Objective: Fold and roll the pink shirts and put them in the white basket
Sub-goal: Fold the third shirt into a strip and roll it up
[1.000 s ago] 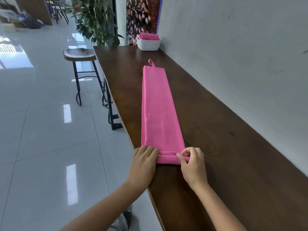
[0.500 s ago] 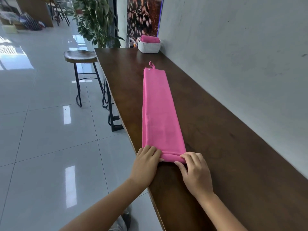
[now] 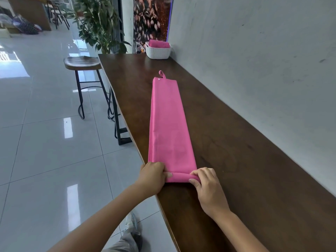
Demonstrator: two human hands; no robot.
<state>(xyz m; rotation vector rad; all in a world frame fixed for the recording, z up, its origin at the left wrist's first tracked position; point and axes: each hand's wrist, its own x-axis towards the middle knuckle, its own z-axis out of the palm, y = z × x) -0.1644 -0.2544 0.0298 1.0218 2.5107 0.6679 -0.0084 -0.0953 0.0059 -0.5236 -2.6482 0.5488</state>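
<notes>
- Long dark wooden counter (image 3: 236, 151), set against a pale grey wall (image 3: 263, 51) on the right.
- Pink shirt (image 3: 169, 124) folded into a narrow strip, flat on the counter, lengthwise away from the viewer; left edge close to the counter's front edge.
- Small loop (image 3: 161, 74) sticking out past the strip's far end, touching the wood.
- Near end of the strip turned over into a small tight roll (image 3: 180, 177) lying across the counter.
- Left hand (image 3: 153, 176) at the roll's left end, fingers curled down over the fabric, thumb tucked against the roll; closed around that end.
- Right hand (image 3: 206, 186) at the roll's right end, fingertips (image 3: 195, 173) on top of the roll, thumb beneath its near side; pinching the fabric, partly closed.
- Both forearms bare, reaching in from the bottom of the view.
- White basket (image 3: 158, 51) at the far end of the counter, up against the wall, well apart from the strip.
- Inside the basket: a rolled pink shirt (image 3: 159, 44), lying on its side and rising just above the rim. Whether more lies under it cannot be told.
- Wooden stool (image 3: 82, 63) with black metal legs on the tiled floor (image 3: 45, 142), left of the counter.
- Leafy plant (image 3: 99, 24) behind the stool, near the counter's far corner.
- A shoe (image 3: 131, 221) visible on the floor below, between the forearms.
</notes>
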